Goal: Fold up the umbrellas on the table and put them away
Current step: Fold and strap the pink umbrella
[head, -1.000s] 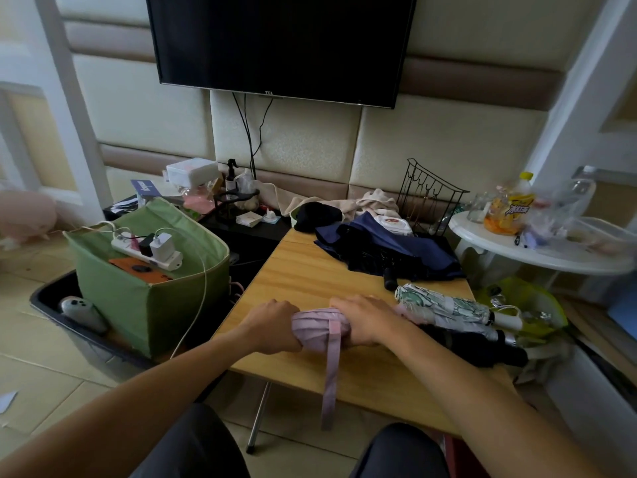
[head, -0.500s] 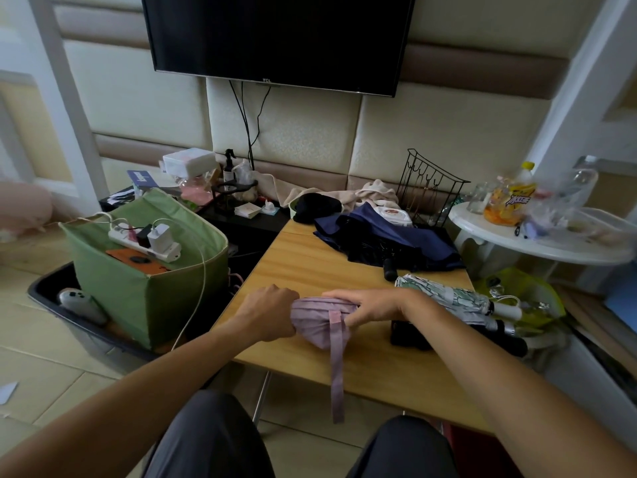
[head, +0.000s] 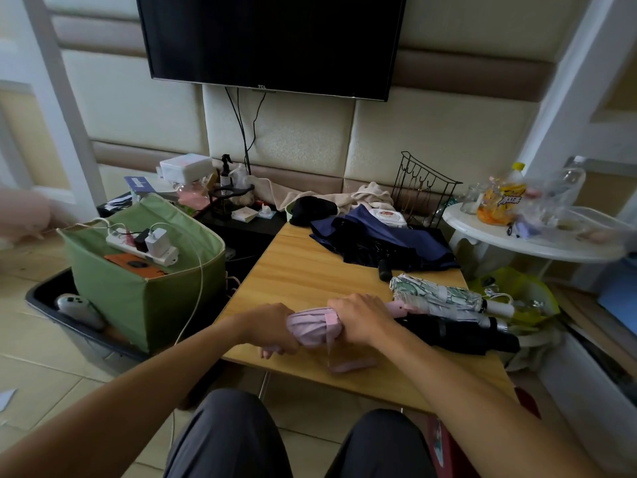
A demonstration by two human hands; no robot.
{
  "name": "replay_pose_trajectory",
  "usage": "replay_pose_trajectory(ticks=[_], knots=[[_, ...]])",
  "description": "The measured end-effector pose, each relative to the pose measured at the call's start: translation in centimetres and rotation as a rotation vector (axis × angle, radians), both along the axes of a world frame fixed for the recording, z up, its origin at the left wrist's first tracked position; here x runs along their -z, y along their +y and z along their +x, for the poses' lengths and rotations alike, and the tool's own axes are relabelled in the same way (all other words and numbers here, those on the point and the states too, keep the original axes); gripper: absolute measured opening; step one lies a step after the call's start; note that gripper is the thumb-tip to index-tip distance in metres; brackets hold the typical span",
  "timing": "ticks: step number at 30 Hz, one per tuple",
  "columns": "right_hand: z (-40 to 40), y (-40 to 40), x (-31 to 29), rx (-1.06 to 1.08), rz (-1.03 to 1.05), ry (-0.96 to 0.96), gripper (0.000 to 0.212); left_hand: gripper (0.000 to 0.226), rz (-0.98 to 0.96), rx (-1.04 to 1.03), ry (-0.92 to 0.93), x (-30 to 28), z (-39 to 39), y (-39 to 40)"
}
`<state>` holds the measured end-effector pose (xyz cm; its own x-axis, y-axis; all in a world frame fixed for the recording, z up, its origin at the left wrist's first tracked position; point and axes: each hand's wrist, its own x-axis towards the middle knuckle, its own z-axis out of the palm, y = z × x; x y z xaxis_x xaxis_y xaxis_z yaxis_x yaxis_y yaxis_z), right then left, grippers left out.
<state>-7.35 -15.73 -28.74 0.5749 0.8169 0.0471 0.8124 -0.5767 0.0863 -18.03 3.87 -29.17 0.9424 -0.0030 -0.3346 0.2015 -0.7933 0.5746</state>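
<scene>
Risk first: left hand (head: 275,327), grip curled round the left end of the pink umbrella (head: 312,326), could let the gathered pleats spring loose if it slackens while the strap goes round; the canopy looks soft and slippery, bunched not tight. The strap (head: 348,364) hangs off the roll and lies loose on the bench (head: 310,270), not yet fastened by the look of it, so a sloppy wrap would leave the bundle baggy. Right hand (head: 362,319) clamps over the roll's right part, grip closed on it; a twist there could shove the neighbours just beside it. Pink umbrella sits at the bench's near edge, between both hands, collapsed short, pale pink, ribbed folds showing. Right of it lie a floral umbrella (head: 437,298) and a black umbrella (head: 458,334), both folded; further back a navy umbrella (head: 382,239) sprawls unfolded.
</scene>
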Motion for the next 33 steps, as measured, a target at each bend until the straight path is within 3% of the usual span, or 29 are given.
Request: replay_pose_trajectory(ticks=[3,5,8,16,19,21,24,26,29,31,33], knots=[[-0.3,0.1,-0.5,0.025,-0.039,0.027,0.023,0.036,0.176,0.069,0.036,-0.8,0.6,0.1],[-0.5,0.3,-0.9,0.036,-0.085,0.038,0.027,0.066,0.379,0.1,-0.065,-1.0,0.8,-0.3],[-0.8,0.6,-1.2,0.048,-0.112,0.074,0.033,0.089,0.463,0.1,-0.256,-0.5,0.9,-2.2],[-1.2,1.1,-0.2,0.082,-0.101,0.075,0.037,0.05,0.637,-0.082,-0.4,2.1,0.7,-4.2],[-0.3,0.8,1.0,0.037,0.01,0.036,0.035,0.045,0.614,-0.083,-0.416,1.9,1.0,-4.2],[0.4,0.4,1.6,0.017,0.172,-0.001,0.051,0.034,0.504,-0.171,-0.408,1.9,1.4,-4.1],[0.6,0.7,1.9,0.097,0.492,0.193,0.088,0.023,0.325,-0.34,-0.406,2.2,2.2,-3.5],[0.1,1.4,1.6,0.198,0.786,0.422,0.077,0.022,0.253,-0.431,-0.395,2.3,2.7,-3.1],[-1.2,2.3,0.9,0.382,1.044,0.792,0.028,0.02,0.266,-0.481,-0.391,2.5,3.1,-2.7],[-1.4,2.5,1.3,0.497,1.094,0.87,0.029,0.019,0.317,-0.489,-0.399,2.7,3.3,-2.5],[-1.2,2.6,1.8,0.608,1.07,0.987,0.048,0.019,0.33,-0.504,-0.406,2.9,3.6,-2.6]])
